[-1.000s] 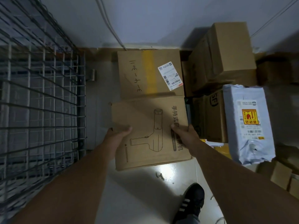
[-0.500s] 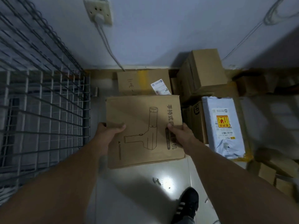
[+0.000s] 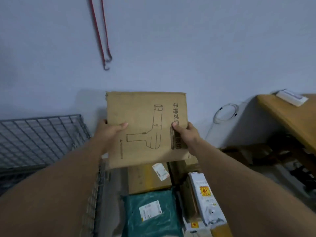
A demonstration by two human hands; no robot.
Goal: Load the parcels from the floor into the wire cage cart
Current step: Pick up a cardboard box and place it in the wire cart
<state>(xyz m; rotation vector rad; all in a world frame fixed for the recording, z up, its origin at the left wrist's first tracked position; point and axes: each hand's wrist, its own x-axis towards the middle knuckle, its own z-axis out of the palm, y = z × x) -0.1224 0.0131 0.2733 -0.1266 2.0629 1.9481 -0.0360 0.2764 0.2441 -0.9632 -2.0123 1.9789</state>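
Between my left hand (image 3: 111, 132) and right hand (image 3: 186, 134), both gripping its edges, the flat brown cardboard box (image 3: 147, 117) points away; the grey wire cage cart (image 3: 42, 134) lies leftward, nearer my left.

Two red cords (image 3: 100, 31) hang down the pale wall (image 3: 188, 48), each ending in a metal hook (image 3: 106, 65). Off to the right stands a wooden table (image 3: 287, 117) with a flat white object (image 3: 291, 98) (possibly a power strip) on it. A coiled white cable (image 3: 225, 113) lies against the wall beside it.

Flat cardboard box (image 3: 147, 129) (tool outline printed) held beside wire cage cart (image 3: 39, 134).
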